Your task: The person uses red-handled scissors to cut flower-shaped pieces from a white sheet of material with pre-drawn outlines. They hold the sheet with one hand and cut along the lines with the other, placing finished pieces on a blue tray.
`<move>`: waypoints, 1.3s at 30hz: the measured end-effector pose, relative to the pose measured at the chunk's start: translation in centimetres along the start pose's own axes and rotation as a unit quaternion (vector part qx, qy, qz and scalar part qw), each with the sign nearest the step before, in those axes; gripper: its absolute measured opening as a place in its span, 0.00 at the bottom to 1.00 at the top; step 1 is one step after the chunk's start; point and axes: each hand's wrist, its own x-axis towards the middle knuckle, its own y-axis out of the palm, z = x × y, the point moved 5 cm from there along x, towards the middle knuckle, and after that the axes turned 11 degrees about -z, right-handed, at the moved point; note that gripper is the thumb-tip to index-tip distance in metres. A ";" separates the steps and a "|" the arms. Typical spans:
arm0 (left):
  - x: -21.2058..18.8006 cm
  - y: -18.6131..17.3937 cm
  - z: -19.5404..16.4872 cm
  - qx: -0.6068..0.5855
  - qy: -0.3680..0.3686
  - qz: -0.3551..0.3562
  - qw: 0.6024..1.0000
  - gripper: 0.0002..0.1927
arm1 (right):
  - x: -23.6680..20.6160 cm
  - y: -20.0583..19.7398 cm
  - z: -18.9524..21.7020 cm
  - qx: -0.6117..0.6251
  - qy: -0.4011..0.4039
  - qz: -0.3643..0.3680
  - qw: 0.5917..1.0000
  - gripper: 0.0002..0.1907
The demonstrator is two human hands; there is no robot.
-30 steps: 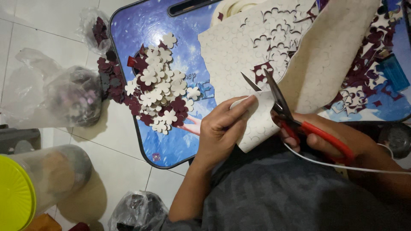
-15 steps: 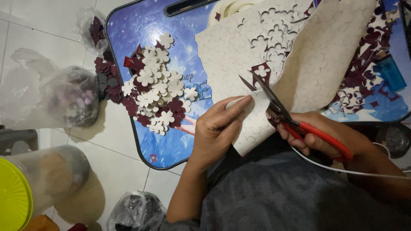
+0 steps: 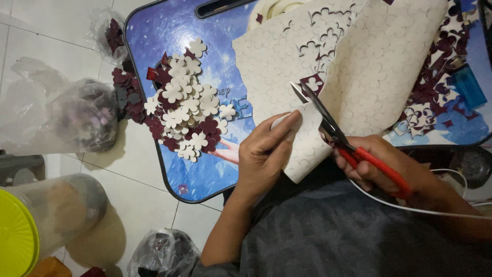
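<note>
Scissors [image 3: 328,123] with red handles gripped in right hand [image 3: 382,166], blades parted over cream foam sheet [image 3: 369,66] stamped with flower outlines. Left hand [image 3: 264,154] pinching curled lower edge of sheet, fingers [image 3: 287,123] pressed together along fold, thumb hidden beneath. Sheet draped across blue desk [image 3: 205,174], upper part riddled with flower-shaped holes. Heap of cream and maroon cut flowers [image 3: 187,110] left of sheet on desk. Maroon scraps [image 3: 428,90] at right edge. Clear plastic bag [image 3: 77,115] and yellow-lidded jar [image 3: 31,225] on tiled floor [image 3: 138,154].
</note>
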 end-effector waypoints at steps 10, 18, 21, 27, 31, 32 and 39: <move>-0.7 1.4 1.0 -0.006 0.004 -0.050 0.999 0.18 | 0.3 0.9 -0.7 -0.005 -0.041 -0.010 0.999 0.46; -0.6 0.6 1.5 0.017 0.022 -0.071 0.997 0.19 | 0.6 0.8 -0.6 -0.056 -0.030 -0.021 0.998 0.37; -0.6 -0.3 1.5 0.008 0.034 -0.088 0.996 0.25 | 1.3 1.1 -0.4 -0.077 -0.046 -0.021 0.996 0.33; -0.1 -2.2 1.0 0.001 0.054 -0.112 0.992 0.46 | 0.3 1.1 0.6 -0.180 -0.140 -0.002 0.974 0.29; 1.9 -3.0 0.5 0.227 0.123 -0.128 0.958 0.47 | -0.6 0.5 0.7 -0.203 -0.104 -0.036 0.973 0.30; 2.3 -2.9 0.2 0.297 0.152 -0.137 0.933 0.46 | -0.9 0.3 1.0 -0.210 -0.112 -0.047 0.970 0.30; 2.1 -0.3 -0.9 0.357 0.140 -0.093 0.919 0.43 | -4.2 -3.1 1.2 -0.126 0.037 -0.255 0.958 0.22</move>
